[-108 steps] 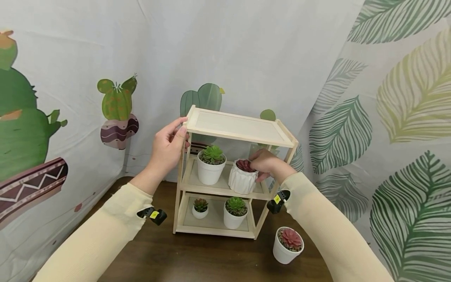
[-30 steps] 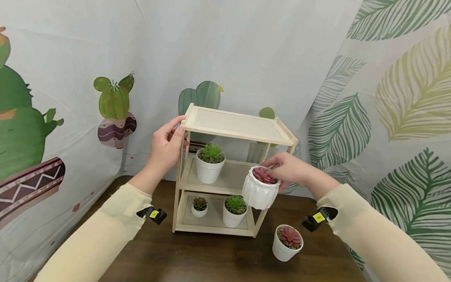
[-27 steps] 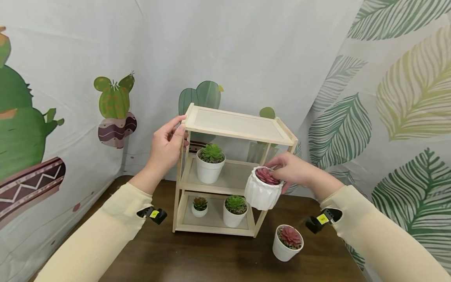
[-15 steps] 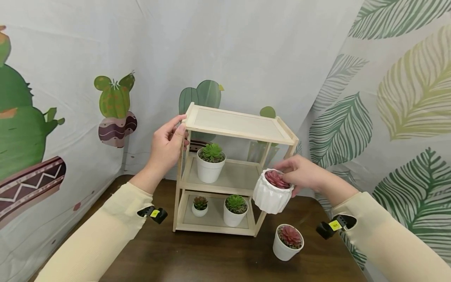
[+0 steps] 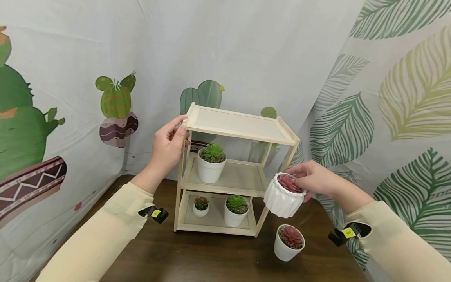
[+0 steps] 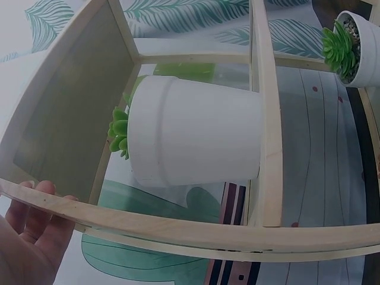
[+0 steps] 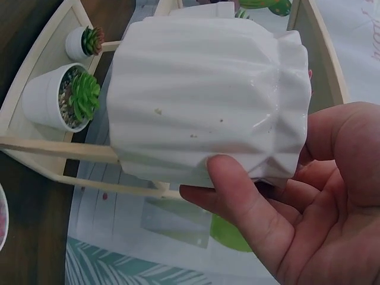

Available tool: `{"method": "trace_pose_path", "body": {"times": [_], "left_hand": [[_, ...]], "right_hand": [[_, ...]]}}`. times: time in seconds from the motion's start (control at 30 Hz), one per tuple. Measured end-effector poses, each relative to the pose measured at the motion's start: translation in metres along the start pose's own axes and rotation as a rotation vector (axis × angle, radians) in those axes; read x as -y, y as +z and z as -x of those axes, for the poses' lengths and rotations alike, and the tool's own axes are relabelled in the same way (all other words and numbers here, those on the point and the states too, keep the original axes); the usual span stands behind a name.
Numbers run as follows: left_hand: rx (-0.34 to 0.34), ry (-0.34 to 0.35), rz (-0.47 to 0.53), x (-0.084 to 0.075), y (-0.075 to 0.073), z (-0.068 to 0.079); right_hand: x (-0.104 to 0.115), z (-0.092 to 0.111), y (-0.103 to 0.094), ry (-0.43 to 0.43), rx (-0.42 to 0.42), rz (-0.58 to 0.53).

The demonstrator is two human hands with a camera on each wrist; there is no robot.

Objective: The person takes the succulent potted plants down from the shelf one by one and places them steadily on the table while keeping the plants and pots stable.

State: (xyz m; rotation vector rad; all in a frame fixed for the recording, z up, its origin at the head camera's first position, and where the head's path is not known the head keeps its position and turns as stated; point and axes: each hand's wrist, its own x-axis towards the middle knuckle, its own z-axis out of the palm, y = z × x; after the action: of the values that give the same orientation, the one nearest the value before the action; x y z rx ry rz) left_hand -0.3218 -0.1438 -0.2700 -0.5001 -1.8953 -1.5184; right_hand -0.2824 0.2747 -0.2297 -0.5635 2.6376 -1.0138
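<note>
My right hand [image 5: 315,181] grips a white ribbed pot [image 5: 283,199] with a dark red succulent [image 5: 290,183], held in the air just right of the shelf rack. In the right wrist view the thumb [image 7: 228,178] presses the side of that pot. My left hand [image 5: 170,143] holds the top left corner of the pale wooden shelf rack [image 5: 243,137]; the left wrist view shows its fingers [image 6: 50,228] curled at the frame. Below the held pot, a smooth white pot with a pink-red succulent [image 5: 289,243] stands on the table.
On the middle shelf stands a white pot with a green succulent [image 5: 211,164]. The bottom shelf carries a tiny potted succulent [image 5: 201,206] and another green one in a white pot [image 5: 236,211]. The dark wooden table [image 5: 197,254] ends at printed curtains [image 5: 246,51] behind.
My right hand has lifted the ribbed pot off the middle shelf and carried it out to the right and slightly down. The left hand keeps its place on the rack.
</note>
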Motion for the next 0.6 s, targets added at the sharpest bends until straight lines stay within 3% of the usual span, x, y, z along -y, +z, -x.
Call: {"method": "trace_pose_path", "body": {"times": [0.6], "left_hand": [[0.003, -0.002, 0.006, -0.001, -0.001, 0.000]], "right_hand": [[-0.036, 0.024, -0.007, 0.051, -0.092, -0.031]]}}
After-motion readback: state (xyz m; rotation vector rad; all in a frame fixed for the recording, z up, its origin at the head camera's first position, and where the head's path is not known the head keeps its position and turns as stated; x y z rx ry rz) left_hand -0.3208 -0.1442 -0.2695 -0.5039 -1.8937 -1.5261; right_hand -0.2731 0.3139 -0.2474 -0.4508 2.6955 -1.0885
